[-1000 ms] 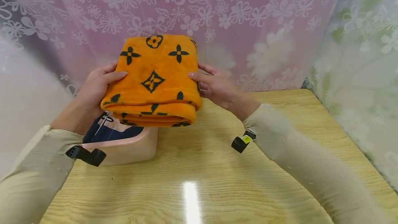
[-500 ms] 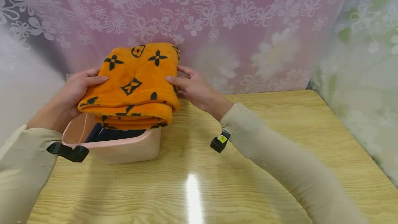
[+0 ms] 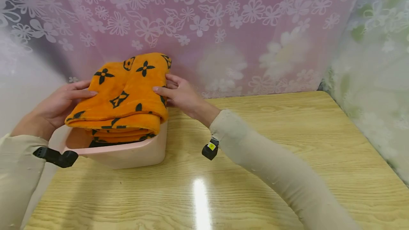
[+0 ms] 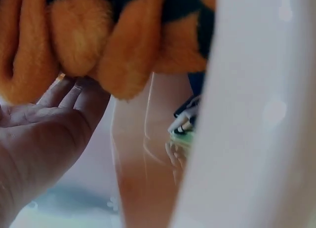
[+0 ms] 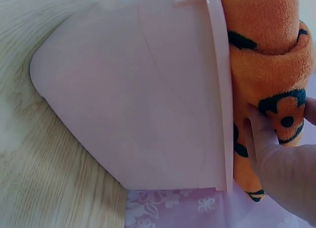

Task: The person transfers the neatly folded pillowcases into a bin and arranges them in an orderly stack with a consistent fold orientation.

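A folded orange plush blanket [image 3: 127, 84] with dark flower motifs is held between both hands at the mouth of a pale pink bin [image 3: 137, 155]. On its left edge, the left hand [image 3: 60, 102] grips with the thumb on top and the fingers beneath. The right hand [image 3: 183, 97] pinches the right edge the same way. In the right wrist view the blanket [image 5: 266, 65] bulges above the bin's rim [image 5: 222, 90]. Below the blanket folds, the left wrist view shows the bin's inside wall [image 4: 138, 178] and some dark and white items [image 4: 185, 119], too partly hidden to identify.
The bin stands on a light wood-grain table [image 3: 255, 144], towards its left side. A pink floral curtain [image 3: 223, 38] hangs behind, and a pale green-white one [image 3: 377, 81] runs along the right.
Both hands have carried the blanket left and down, from above the table beside the bin to the bin's opening. It now covers most of the bin's contents.
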Demonstrator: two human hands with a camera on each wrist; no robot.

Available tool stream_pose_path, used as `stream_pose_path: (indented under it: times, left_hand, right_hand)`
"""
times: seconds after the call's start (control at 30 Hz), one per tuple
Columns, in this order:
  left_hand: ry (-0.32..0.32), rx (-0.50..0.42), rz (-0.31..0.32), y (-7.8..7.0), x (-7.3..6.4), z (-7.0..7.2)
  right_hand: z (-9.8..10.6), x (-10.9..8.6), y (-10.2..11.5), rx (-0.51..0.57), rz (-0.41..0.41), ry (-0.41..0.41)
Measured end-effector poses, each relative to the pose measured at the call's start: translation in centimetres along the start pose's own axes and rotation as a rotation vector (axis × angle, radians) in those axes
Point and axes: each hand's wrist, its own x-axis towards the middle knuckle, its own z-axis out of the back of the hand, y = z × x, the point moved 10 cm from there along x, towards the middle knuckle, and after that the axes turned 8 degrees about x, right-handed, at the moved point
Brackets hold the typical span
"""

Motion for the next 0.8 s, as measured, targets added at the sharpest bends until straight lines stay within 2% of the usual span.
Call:
stream_pose_path:
  times: [0.1,0.23,0.4,0.5,0.67,0.8]
  left_hand:
    - [0.008,-0.025,0.019,0.5,-0.2,0.7]
    - [-0.006,-0.004,0.051,1.1,-0.3,1.6]
    - [0.007,0.015,0.055,1.7,-0.6,2.2]
    - [0.013,0.012,0.054,1.9,-0.8,2.5]
    - [0.042,-0.006,0.04,2.1,-0.8,2.6]
    - [0.049,0.025,0.043,2.4,-1.0,2.7]
  right_hand:
    - [-0.5,0.4,-0.4,-0.035,-0.006,-0.003]
    - [-0.9,1.1,-0.9,-0.068,-0.003,-0.03]
    - [-1.6,1.4,-1.3,-0.11,0.0,-0.027]
    - [-2.1,1.4,-1.3,-0.261,0.0,-0.02]
    - [-2.6,1.4,-0.8,-0.636,-0.01,-0.027]
    - [-3.2,1.5,-0.8,-0.795,-0.03,-0.019]
